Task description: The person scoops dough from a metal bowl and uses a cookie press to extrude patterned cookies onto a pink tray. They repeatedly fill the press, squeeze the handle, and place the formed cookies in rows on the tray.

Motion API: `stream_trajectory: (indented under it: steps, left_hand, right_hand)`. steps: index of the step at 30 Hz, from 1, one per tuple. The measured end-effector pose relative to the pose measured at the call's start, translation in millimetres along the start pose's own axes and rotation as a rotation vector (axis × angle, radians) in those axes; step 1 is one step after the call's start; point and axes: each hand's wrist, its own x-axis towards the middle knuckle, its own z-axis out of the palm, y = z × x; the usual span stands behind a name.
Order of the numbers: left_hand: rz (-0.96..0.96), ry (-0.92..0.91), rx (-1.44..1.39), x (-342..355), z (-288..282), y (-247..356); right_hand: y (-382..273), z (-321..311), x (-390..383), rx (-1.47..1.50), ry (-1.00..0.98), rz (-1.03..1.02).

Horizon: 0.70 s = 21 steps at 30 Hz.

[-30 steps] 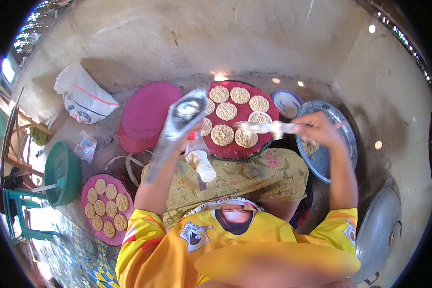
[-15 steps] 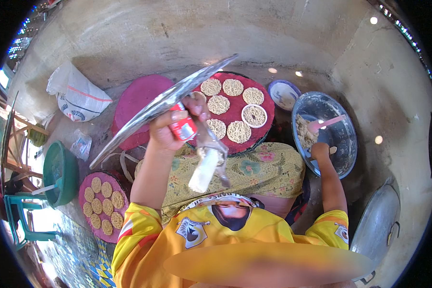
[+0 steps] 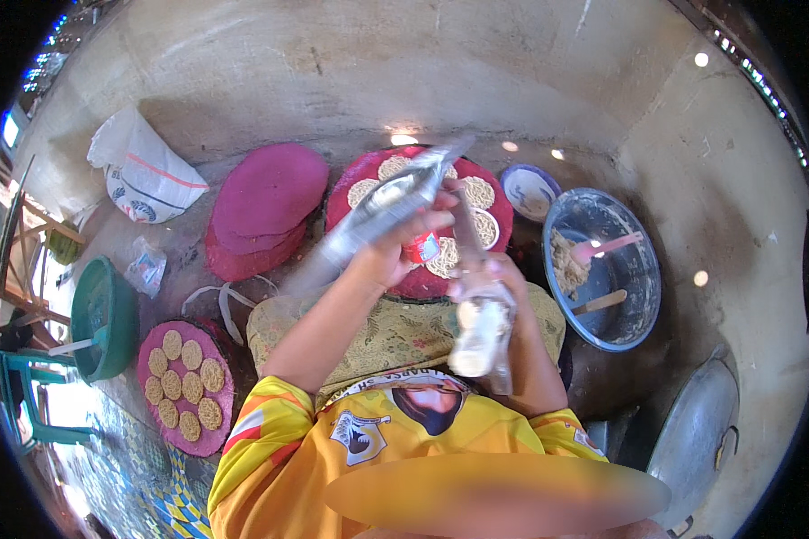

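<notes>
Over the lap (image 3: pixel 409 331): long metal tool (image 3: pixel 379 208), likely stiff, heavyish
Left hand (image 3: pixel 400 242): fingers wrapped round red can (image 3: pixel 425 249), probably best hold
Right hand (image 3: pixel 502 274): near white cylinder (image 3: pixel 478 343), likely slick; fingers blurred, can't tell

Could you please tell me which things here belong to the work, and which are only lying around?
Apparently in use:
long metal tool, in the left hand
red can, at the left hand
white cylinder, by the right hand
red mat with noodle-like discs
blue basin with pale dough-like clump

Seemingly just lying around:
white sack
plastic packet
green tub
large metal pan
</notes>
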Motion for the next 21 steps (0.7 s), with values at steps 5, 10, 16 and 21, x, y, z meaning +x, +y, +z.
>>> stream_trajectory:
  steps: [5, 10, 16, 21]
  left_hand:
    - [0.392, 0.02, 1.055, -17, -33, 13]
    - [0.721, -0.097, 1.426, -23, -36, 3]
    - [0.881, -0.374, 1.645, -18, -36, 2]
    - [0.775, -0.516, 1.55, -18, -33, -13]
  right_hand:
    - [-11, -6, 7, 0.477, 0.099, -0.28]
    - [-6, 16, 20, 0.198, 0.482, -0.306]
    - [-6, 47, -8, -0.553, 0.602, -0.855]
    - [16, 42, -18, -1.206, 0.283, -1.262]
